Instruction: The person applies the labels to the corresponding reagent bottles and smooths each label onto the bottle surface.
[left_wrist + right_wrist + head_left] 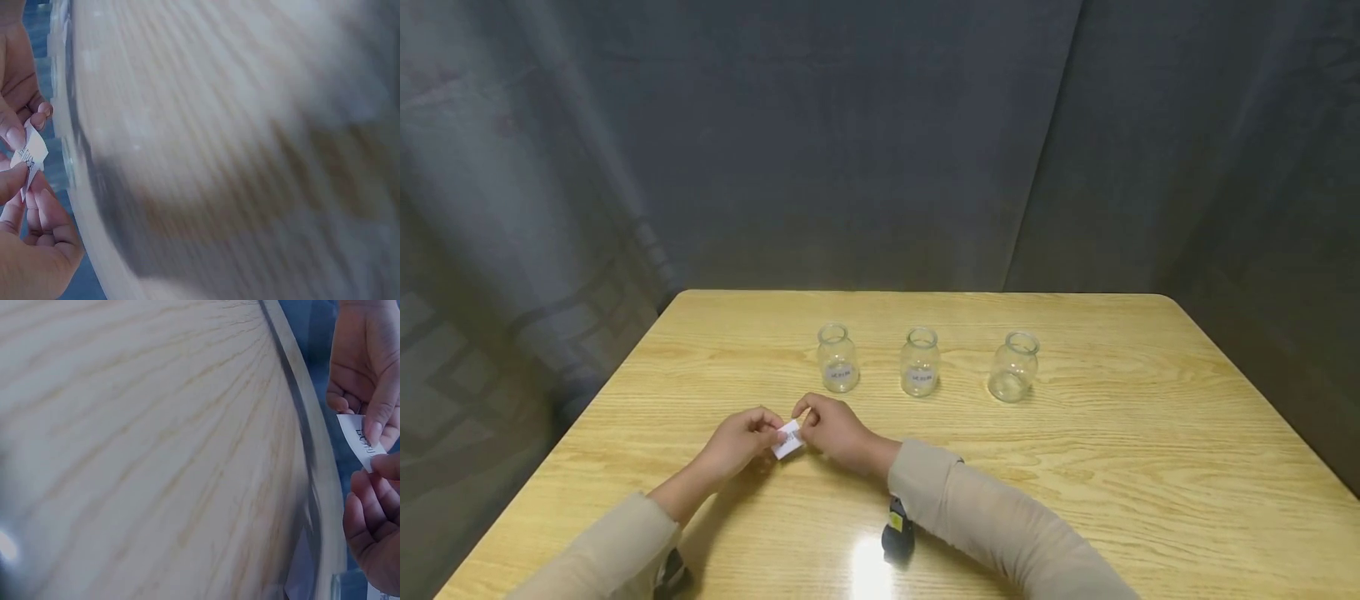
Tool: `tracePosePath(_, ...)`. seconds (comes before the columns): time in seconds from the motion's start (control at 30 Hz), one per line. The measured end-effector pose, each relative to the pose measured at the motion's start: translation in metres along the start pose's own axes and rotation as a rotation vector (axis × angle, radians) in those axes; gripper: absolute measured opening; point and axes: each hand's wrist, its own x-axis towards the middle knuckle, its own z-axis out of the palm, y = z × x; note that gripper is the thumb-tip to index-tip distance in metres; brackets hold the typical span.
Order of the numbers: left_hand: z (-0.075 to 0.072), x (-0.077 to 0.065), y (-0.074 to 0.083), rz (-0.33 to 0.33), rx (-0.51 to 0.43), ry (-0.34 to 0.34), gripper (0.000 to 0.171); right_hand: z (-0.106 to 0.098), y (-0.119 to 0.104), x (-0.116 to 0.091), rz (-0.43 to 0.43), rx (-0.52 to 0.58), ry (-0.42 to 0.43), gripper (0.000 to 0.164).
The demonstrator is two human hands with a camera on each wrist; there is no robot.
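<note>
A small white paper label [787,439] with dark writing is held between both hands above the table's left-centre part. My left hand [737,443] pinches its left side between thumb and fingers. At its right edge, my right hand [841,429] grips it with thumb and fingertips. In the left wrist view the label [32,153] looks bent, with fingers on both sides. The right wrist view shows the label [359,439] with its writing partly covered by a thumb. Beyond the hands stand a left glass jar [837,354] and a middle glass jar [921,358], each bearing a white label.
A third glass jar [1013,367], with no label seen on it, stands upright to the right in the same row. All three are lidless on the wooden table [1135,450]. Dark grey curtains [850,150] hang behind the table. A black wrist device [898,533] shows beneath the right sleeve.
</note>
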Motion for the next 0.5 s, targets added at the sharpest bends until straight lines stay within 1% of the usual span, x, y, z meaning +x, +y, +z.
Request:
tracePosePath(0.07, 0.002, 0.002, 0.003, -0.002, 0.015, 0.008, 0.012, -0.003, 0.000, -0.001, -0.008, 0.005, 0.008, 0.020)
tracePosePath(0.13, 0.003, 0.003, 0.006, 0.013, 0.026, 0.005, 0.013, -0.006, 0.000, -0.002, -0.022, 0.003, 0.021, 0.020)
tracePosePath(0.27, 0.005, 0.006, 0.013, 0.040, 0.032, 0.008, 0.012, -0.016, -0.019, -0.012, -0.029, -0.012, 0.044, 0.017)
tracePosePath(0.33, 0.005, 0.006, 0.018, 0.052, 0.028, 0.010, 0.013, -0.020, -0.023, -0.015, -0.020, 0.014, 0.051, 0.017)
tracePosePath(0.37, 0.006, 0.006, 0.020, 0.052, 0.019, 0.011, 0.013, -0.021, -0.024, -0.015, -0.014, 0.031, 0.056, 0.017)
tracePosePath(0.5, 0.008, 0.008, 0.024, 0.062, -0.035, 0.002, 0.016, -0.024, -0.009, -0.009, -0.009, 0.085, 0.089, 0.018)
